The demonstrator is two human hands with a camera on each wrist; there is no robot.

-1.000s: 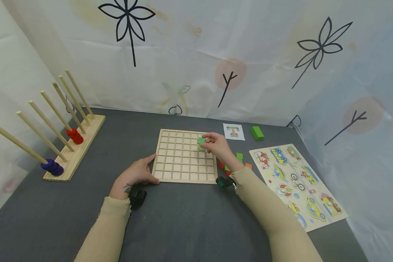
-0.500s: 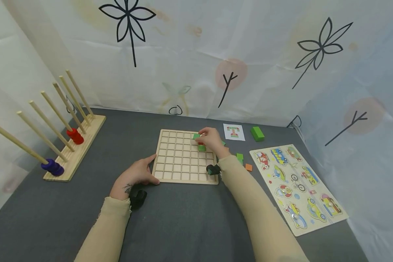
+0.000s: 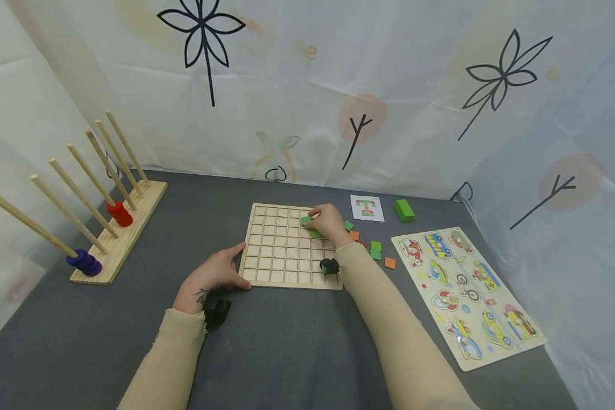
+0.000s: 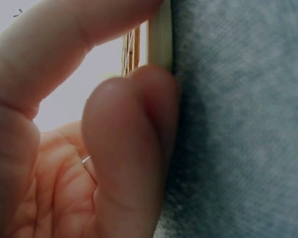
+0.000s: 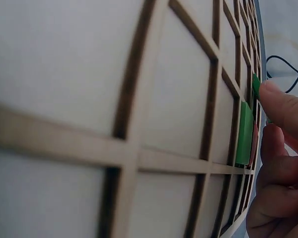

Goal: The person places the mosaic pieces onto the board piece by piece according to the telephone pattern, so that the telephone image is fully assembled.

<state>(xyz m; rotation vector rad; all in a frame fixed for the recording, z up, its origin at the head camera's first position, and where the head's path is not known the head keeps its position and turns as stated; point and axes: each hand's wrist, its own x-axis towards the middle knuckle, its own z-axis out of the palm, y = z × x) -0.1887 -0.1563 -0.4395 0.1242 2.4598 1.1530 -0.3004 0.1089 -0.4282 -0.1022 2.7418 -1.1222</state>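
Head view: a person works with both hands at a gridded board [image 3: 277,253] on a dark table [image 3: 277,347].
Right hand [image 3: 328,221]: thumb and fingertips pinch a green tile [image 5: 256,88] at the far right part of the board; I cannot tell whether it touches the grid.
Left hand [image 3: 216,275]: spread, grasping nothing; index finger and thumb rest against the board's left side and near corner, probably steadying it.
Board cells: a seated green tile [image 5: 245,134], with a red tile [image 5: 254,144] just beyond it.
Loose tiles [image 3: 376,245]: green and orange ones lie to the board's right.
Card [image 3: 367,208]: near the far right corner, printed with a red-and-green figure.
Pinched tile: the step in hand looks like fitting it into a cell.
Grid walls: the next move calls for squaring the tile's edges to them, then releasing without nudging its neighbours.
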